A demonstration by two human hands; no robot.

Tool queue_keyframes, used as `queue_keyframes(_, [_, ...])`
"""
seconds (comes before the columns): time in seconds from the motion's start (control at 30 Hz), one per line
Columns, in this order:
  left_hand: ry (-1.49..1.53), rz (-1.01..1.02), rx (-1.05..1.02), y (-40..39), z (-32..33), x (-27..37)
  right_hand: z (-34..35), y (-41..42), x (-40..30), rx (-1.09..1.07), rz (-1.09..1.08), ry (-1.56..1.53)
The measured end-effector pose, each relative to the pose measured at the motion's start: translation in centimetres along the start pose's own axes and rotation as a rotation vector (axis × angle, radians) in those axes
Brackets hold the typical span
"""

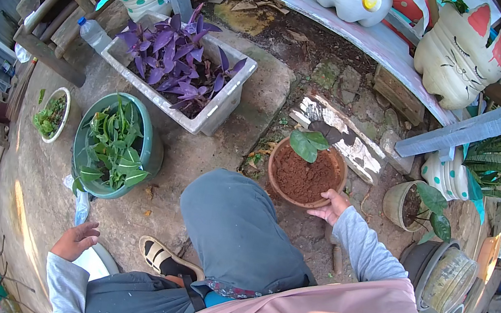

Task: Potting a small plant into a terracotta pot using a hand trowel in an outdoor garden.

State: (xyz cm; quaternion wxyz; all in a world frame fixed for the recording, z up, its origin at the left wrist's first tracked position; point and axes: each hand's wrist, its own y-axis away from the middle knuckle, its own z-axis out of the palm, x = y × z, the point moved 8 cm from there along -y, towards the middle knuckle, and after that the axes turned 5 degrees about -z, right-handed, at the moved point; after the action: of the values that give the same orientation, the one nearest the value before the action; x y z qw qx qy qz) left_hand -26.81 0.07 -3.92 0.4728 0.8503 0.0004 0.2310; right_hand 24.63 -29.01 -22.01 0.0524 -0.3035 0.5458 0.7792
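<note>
With thumb and fingers on its rim, my right hand [332, 206] grips a terracotta-coloured plant pot [275, 181] on the ground. Reddish-brown soil [300, 177] fills the pot, and a plant with broad green leaves [307, 147] stands at its far side. One darker leaf [327, 131] leans out over a weathered white-painted block. My left hand [76, 241] is raised at the lower left, holding nothing, its fingers slightly apart. Below it lies a white rounded object [97, 263], partly hidden by my hand and clothing. A crumpled clear plastic bag [82, 205] lies just beyond that hand.
A green tub of leafy plants [154, 157] and a small white pot [62, 127] stand left. Ahead sits a rectangular planter with purple plants [227, 100]. Right are a potted plant [395, 205], stacked pots [447, 280] and a slanting grey post [475, 125]. Painted bottle planters [456, 56] line a shelf.
</note>
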Motion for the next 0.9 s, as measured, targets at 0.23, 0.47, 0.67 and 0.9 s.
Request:
queue_keyframes(0.23, [0.046,0.059,-0.024,-1.0,-0.3,1.7,5.4,-3.3,-8.5,-0.098,-0.174,-0.011])
queue_keyframes(0.47, [0.091,-0.014,-0.068,-1.8,-0.1,-0.2,15.4,-14.6,-14.3,-0.121,-0.199,-0.133])
queue_keyframes(0.67, [0.11,-0.093,-0.097,-2.3,-0.1,-2.3,22.2,-21.9,-16.7,-0.072,-0.21,-0.12])
queue_keyframes(0.9, [0.136,-0.144,-0.09,-3.1,-0.4,-3.0,28.1,-27.3,-16.5,-0.186,-0.257,-0.213])
